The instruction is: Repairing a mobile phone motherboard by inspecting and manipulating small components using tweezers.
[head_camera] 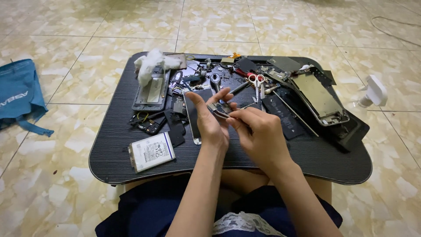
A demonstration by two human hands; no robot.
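My left hand [210, 123] holds a small phone circuit board [218, 108] above the middle of the black lap table [114, 162]. My right hand [258, 131] is closed around a thin metal tool whose tip rests on that board; most of the tool is hidden by the fingers. Under my left hand lies a dark phone frame [192, 116]. A white phone battery [151, 151] lies at the front left of the table.
Scissors with white handles [256, 84], a wad of white cotton [149, 66], an opened phone shell [320, 96], a black battery [280, 112] and several loose parts cover the table's back half. A blue cloth bag [17, 94] and a white spray bottle [372, 92] lie on the tiled floor.
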